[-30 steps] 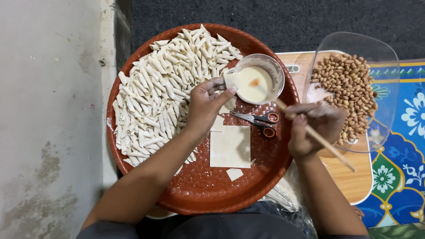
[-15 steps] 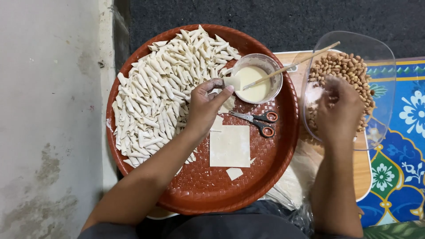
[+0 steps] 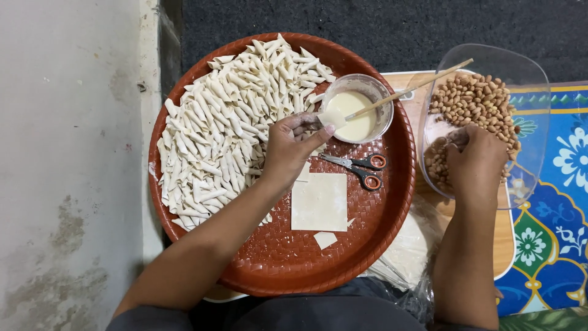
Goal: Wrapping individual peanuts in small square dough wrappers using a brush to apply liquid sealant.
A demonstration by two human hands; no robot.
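At the far left lies bare grey floor (image 3: 67, 153). Next to it sits a round red-brown woven tray (image 3: 275, 270); its left half carries a dense heap of small rolled pastry cones (image 3: 226, 122).

The left hand (image 3: 288, 150) is over the tray centre. Its fingers (image 3: 306, 122) are pinched almost closed on a small folded pastry piece (image 3: 329, 117), held against the near-left rim of a small clear bowl of pale paste (image 3: 358, 110). A thin wooden stick (image 3: 410, 92) rests in the bowl and points far right. The pastry appears thin, soft and light, likely to tear or stick once wet; a light pinch at its dry edge would suit it.

Near the bowl lie small scissors with orange handles (image 3: 361, 168), blades pointing left. Nearer still lies a flat stack of square wrappers (image 3: 320, 202) with a small offcut (image 3: 324, 239) beside it.

To the right, off the tray, a clear plastic container (image 3: 520, 67) holds peanuts (image 3: 471, 104). The right hand (image 3: 478, 162) is inside it with fingers curled down among the nuts; whether they grip any cannot be told. The nuts are small, hard and loose and would roll freely.

Open room: the near half of the tray. The raised tray rim, the bowl wall and the container wall limit sideways movement.
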